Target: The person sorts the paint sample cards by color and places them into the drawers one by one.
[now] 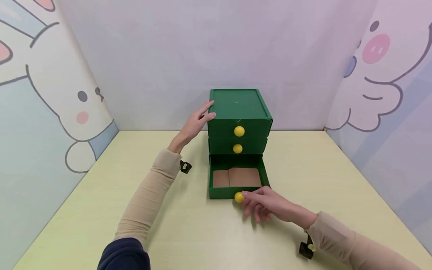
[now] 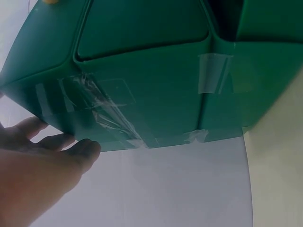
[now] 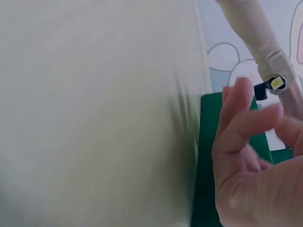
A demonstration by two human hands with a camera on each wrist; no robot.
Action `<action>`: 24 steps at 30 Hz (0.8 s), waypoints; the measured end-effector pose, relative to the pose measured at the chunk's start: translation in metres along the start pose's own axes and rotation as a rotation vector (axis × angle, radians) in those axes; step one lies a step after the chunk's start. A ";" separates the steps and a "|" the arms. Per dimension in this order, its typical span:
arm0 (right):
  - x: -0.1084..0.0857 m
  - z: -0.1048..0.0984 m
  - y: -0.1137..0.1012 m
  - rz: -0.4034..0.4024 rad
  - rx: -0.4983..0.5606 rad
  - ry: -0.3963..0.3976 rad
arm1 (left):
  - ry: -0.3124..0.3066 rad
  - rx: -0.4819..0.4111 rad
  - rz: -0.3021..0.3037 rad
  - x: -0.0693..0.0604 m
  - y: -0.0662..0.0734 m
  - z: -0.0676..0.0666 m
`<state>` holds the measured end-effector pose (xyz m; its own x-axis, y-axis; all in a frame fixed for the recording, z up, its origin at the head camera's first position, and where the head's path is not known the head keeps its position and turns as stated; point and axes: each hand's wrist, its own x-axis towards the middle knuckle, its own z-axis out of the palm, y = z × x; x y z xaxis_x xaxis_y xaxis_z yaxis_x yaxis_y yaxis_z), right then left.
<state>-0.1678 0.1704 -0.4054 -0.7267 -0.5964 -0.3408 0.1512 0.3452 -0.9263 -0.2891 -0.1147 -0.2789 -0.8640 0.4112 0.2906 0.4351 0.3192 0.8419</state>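
Note:
A green three-drawer cabinet (image 1: 236, 104) stands against the back wall, each drawer with a round yellow knob. Its bottom drawer (image 1: 221, 193) is pulled out and holds flat brown pieces (image 1: 245, 177), cardboard by their look. My right hand (image 1: 270, 204) pinches the right side of the bottom yellow knob (image 1: 239, 197) by thumb and forefinger, the other fingers hanging loose below. With fingers extended, my left hand (image 1: 194, 125) rests along the cabinet's upper left edge. In the left wrist view, its fingers (image 2: 85, 150) lie against the cabinet's side. The right wrist view hides the knob.
The upper two drawers, with a top knob (image 1: 239, 131) and a middle knob (image 1: 237, 149), are closed. Clear tape (image 2: 215, 73) runs over the cabinet's side. A pale yellow table (image 1: 189, 232) lies beneath, with walls at the back, left and right.

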 end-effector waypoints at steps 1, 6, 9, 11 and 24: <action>0.001 0.002 0.002 0.016 0.021 0.011 | -0.002 0.003 0.000 0.000 -0.001 0.000; 0.009 0.015 0.008 0.060 0.112 0.035 | 0.000 -0.014 0.004 0.001 -0.003 0.001; 0.013 0.020 0.009 0.065 0.165 0.046 | 0.000 -0.018 0.005 0.002 -0.003 0.001; 0.014 0.023 0.010 0.063 0.190 0.060 | 0.000 -0.014 0.005 0.002 -0.003 0.001; 0.018 0.028 0.007 0.016 0.191 0.122 | 0.006 -0.024 0.012 0.001 -0.003 0.002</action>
<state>-0.1610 0.1416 -0.4223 -0.7970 -0.4962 -0.3443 0.2790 0.2031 -0.9386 -0.2906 -0.1139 -0.2826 -0.8600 0.4101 0.3036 0.4396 0.2935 0.8489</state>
